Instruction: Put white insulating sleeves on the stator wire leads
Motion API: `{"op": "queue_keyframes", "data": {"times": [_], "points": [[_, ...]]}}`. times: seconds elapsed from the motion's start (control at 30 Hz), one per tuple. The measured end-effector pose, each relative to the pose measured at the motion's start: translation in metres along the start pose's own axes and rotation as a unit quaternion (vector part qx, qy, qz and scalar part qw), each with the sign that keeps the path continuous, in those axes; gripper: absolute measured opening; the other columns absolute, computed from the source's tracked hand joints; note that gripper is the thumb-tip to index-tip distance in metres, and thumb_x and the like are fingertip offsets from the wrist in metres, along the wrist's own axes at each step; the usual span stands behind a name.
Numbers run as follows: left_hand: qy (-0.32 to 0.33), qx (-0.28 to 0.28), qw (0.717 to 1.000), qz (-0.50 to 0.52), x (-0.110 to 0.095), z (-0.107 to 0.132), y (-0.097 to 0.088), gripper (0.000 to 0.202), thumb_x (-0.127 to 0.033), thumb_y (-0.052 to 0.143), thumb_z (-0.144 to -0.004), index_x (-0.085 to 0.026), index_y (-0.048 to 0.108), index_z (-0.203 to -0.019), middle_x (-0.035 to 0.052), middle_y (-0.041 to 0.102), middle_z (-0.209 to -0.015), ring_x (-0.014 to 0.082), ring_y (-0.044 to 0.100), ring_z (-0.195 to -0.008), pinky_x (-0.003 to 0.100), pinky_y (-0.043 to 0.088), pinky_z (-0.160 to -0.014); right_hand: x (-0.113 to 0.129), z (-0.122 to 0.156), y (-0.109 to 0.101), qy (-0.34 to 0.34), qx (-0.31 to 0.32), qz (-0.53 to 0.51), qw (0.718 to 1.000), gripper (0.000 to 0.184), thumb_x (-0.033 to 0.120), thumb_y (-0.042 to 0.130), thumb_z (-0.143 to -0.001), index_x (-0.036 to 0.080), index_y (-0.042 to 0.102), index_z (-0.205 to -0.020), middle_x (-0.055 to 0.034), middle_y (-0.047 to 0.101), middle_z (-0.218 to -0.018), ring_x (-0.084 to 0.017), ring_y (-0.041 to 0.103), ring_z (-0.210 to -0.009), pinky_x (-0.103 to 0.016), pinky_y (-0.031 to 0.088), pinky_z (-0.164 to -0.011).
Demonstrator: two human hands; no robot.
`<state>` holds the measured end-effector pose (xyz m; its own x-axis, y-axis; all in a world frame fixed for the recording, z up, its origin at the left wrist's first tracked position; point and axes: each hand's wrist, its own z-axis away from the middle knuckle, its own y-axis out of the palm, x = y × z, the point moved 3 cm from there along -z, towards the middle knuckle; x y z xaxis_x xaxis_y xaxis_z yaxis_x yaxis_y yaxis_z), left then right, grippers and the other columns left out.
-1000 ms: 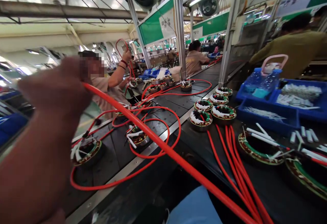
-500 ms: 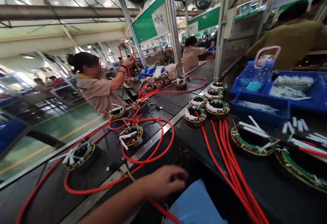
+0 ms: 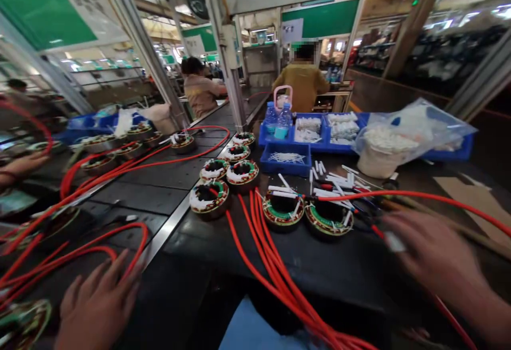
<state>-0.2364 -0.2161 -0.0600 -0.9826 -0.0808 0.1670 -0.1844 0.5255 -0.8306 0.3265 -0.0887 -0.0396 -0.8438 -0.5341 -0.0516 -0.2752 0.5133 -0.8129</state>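
My left hand [image 3: 98, 304] is at the lower left with its fingers spread, at the near end of a loop of red cable [image 3: 139, 233]; whether it touches the loop is unclear. A wound motor stator [image 3: 27, 318] lies beside it at the frame edge. My right hand [image 3: 435, 265] is blurred over the right side of the bench, close to a small white piece [image 3: 394, 242] with a red part at its tip. Its grip is unclear. Nearest to it are two stators [image 3: 329, 225] [image 3: 283, 217] with white sleeves on their leads.
Several stators [image 3: 209, 198] stand in a cluster, with red cables [image 3: 275, 281] trailing towards me. Blue bins [image 3: 285, 166] hold white sleeves and ties. Behind my right hand sits a tub [image 3: 381, 158] under clear plastic. A metal post [image 3: 229, 73] rises mid-bench; a co-worker's hand [image 3: 24, 169] is at left.
The view has swung right. My left hand, earlier low in the middle, now appears at the lower left beside the cable loop. My right hand has come into view on the right.
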Motion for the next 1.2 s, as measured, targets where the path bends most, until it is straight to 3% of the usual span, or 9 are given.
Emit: {"op": "queue_keyframes", "data": {"times": [0.07, 0.13, 0.2, 0.27, 0.37, 0.57, 0.77, 0.93, 1.2], "points": [[0.092, 0.005, 0.993, 0.079, -0.055, -0.02, -0.003, 0.066, -0.023, 0.049, -0.081, -0.048, 0.022, -0.136, 0.0009, 0.056, -0.125, 0.0305, 0.056, -0.106, 0.052, 0.041, -0.093, 0.037, -0.014, 0.026, -0.083, 0.07, -0.014, 0.994, 0.042, 0.014, 0.05, -0.075, 0.02, 0.054, -0.117, -0.0098, 0.058, -0.117, -0.024, 0.049, -0.111, -0.04, 0.034, -0.099], [0.196, 0.043, 0.958, 0.204, -0.119, -0.044, -0.006, 0.064, -0.017, 0.049, -0.082, -0.038, 0.027, -0.137, 0.0023, 0.057, -0.122, 0.0206, 0.056, -0.107, 0.035, 0.047, -0.092, 0.065, -0.03, 0.045, -0.068, 0.095, -0.003, 0.993, 0.054, 0.012, 0.052, -0.069, 0.014, 0.048, -0.123, -0.0105, 0.057, -0.118, -0.024, 0.048, -0.113, -0.041, 0.03, -0.103], [0.26, 0.054, 0.923, 0.278, -0.176, -0.07, -0.011, 0.057, -0.016, 0.049, -0.083, -0.03, 0.031, -0.136, 0.004, 0.057, -0.122, 0.0179, 0.054, -0.111, 0.033, 0.044, -0.098, 0.079, -0.043, 0.056, -0.027, 0.112, 0.023, 0.993, 0.055, 0.014, 0.056, -0.065, 0.01, 0.05, -0.119, -0.0116, 0.061, -0.105, -0.025, 0.052, -0.102, -0.041, 0.03, -0.101], [0.267, 0.069, 0.906, 0.322, -0.22, -0.097, -0.012, 0.052, -0.018, 0.049, -0.083, -0.023, 0.035, -0.133, 0.007, 0.056, -0.122, 0.0186, 0.051, -0.114, 0.034, 0.042, -0.1, 0.08, -0.051, 0.059, -0.006, 0.14, 0.034, 0.99, 0.046, 0.016, 0.059, -0.064, 0.011, 0.055, -0.11, -0.0092, 0.062, -0.092, -0.024, 0.054, -0.091, -0.042, 0.031, -0.097], [0.209, 0.109, 0.916, 0.325, -0.258, -0.131, -0.001, 0.053, -0.022, 0.056, -0.078, -0.016, 0.039, -0.128, 0.0122, 0.052, -0.125, 0.0242, 0.047, -0.117, 0.042, 0.038, -0.102, 0.066, -0.052, 0.057, 0.003, 0.17, 0.028, 0.985, 0.033, 0.016, 0.058, -0.065, 0.016, 0.058, -0.098, -0.0064, 0.061, -0.086, -0.022, 0.053, -0.086, -0.04, 0.034, -0.092], [0.146, 0.174, 0.931, 0.285, -0.283, -0.153, 0.033, 0.053, -0.046, 0.068, -0.068, -0.015, 0.055, -0.109, 0.0123, 0.064, -0.099, 0.0301, 0.057, -0.098, 0.049, 0.038, -0.094, 0.045, -0.042, 0.055, 0.054, 0.094, 0.103, 0.989, 0.048, 0.005, 0.053, -0.066, 0.014, 0.057, -0.112, -0.0115, 0.06, -0.104, -0.027, 0.047, -0.107, -0.041, 0.034, -0.096], [0.181, 0.148, 0.918, 0.32, -0.281, -0.14, 0.035, 0.028, -0.031, 0.06, -0.077, -0.022, 0.06, -0.103, 0.004, 0.066, -0.079, 0.0225, 0.058, -0.082, 0.044, 0.038, -0.092, 0.083, -0.059, 0.042, -0.029, -0.013, 0.037, 0.999, 0.039, 0.013, 0.044, -0.08, 0.014, 0.054, -0.117, -0.0112, 0.056, -0.117, -0.025, 0.044, -0.113, -0.041, 0.033, -0.099], [0.179, 0.149, 0.89, 0.393, -0.279, -0.124, 0.027, 0.033, -0.028, 0.061, -0.076, -0.022, 0.058, -0.108, 0.0036, 0.066, -0.097, 0.0216, 0.057, -0.092, 0.045, 0.034, -0.1, 0.087, -0.073, 0.054, -0.017, 0.114, 0.013, 0.993, 0.032, 0.02, 0.05, -0.08, 0.013, 0.058, -0.11, -0.0092, 0.062, -0.089, -0.023, 0.051, -0.086, -0.036, 0.037, -0.082], [0.107, 0.14, 0.885, 0.431, -0.291, -0.126, 0.022, 0.025, -0.018, 0.062, -0.07, -0.022, 0.06, -0.095, 0.002, 0.066, -0.086, 0.0208, 0.058, -0.084, 0.047, 0.035, -0.1, 0.08, -0.046, 0.081, -0.017, 0.163, -0.007, 0.986, 0.024, 0.014, 0.051, -0.077, 0.017, 0.059, -0.099, -0.0062, 0.06, -0.082, -0.021, 0.048, -0.08, -0.034, 0.031, -0.081]]}}
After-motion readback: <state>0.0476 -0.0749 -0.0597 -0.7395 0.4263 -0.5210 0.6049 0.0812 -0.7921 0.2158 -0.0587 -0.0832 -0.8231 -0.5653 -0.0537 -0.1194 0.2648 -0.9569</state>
